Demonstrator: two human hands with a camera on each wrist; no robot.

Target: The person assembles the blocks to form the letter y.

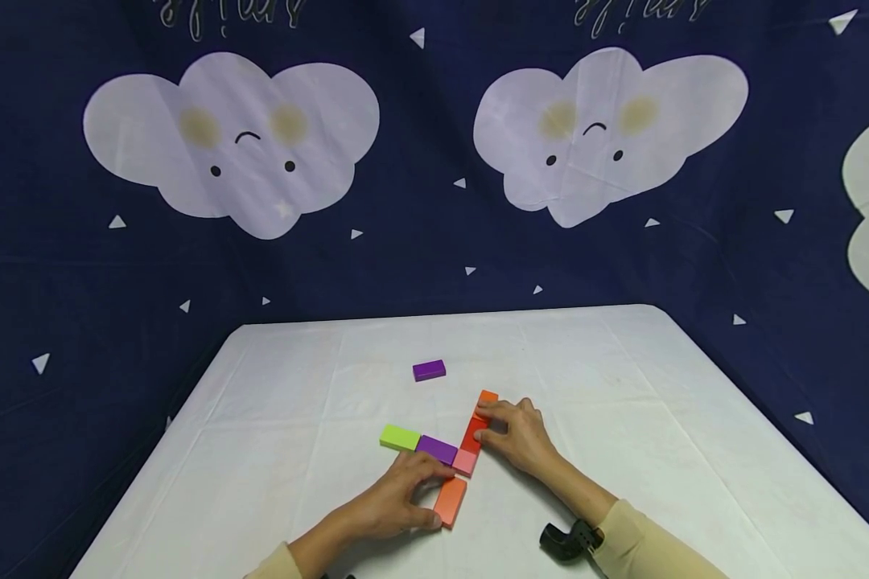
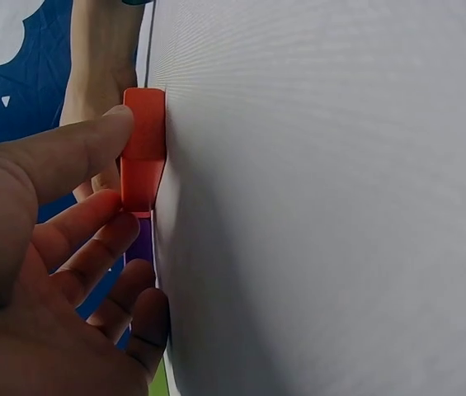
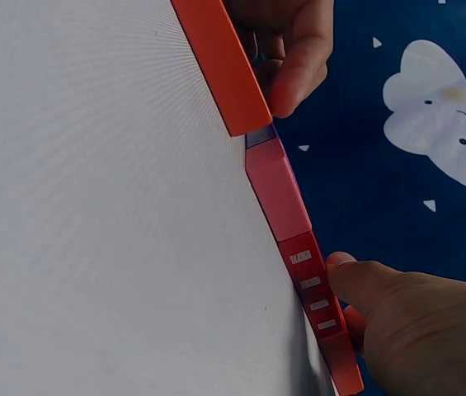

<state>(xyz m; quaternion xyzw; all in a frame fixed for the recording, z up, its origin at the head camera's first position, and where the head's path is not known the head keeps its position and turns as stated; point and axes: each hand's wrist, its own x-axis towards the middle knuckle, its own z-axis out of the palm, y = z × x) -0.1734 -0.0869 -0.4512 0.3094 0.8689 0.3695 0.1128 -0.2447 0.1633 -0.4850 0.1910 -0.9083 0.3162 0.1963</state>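
My left hand [image 1: 398,498] holds a coral-orange block [image 1: 450,503] by its two ends, thumb at the near end and index finger at the far one. A narrow gap parts this block from a pink block [image 1: 464,462]. Beyond the pink block a red block [image 1: 472,435] and an orange block [image 1: 488,396] continue the slanted row. My right hand [image 1: 523,434] grips the red block, thumb on it and index finger by its join with the orange block. White marks line the red block's side [image 3: 311,283]. A purple block [image 1: 437,449] and a lime-green block [image 1: 400,437] branch left from the pink one.
Another purple block [image 1: 429,371] lies apart, farther back on the white-covered table [image 1: 586,362]. A dark blue cloth with clouds [image 1: 420,265] hangs behind the table. A black strap-like device [image 1: 568,542] sits at my right wrist.
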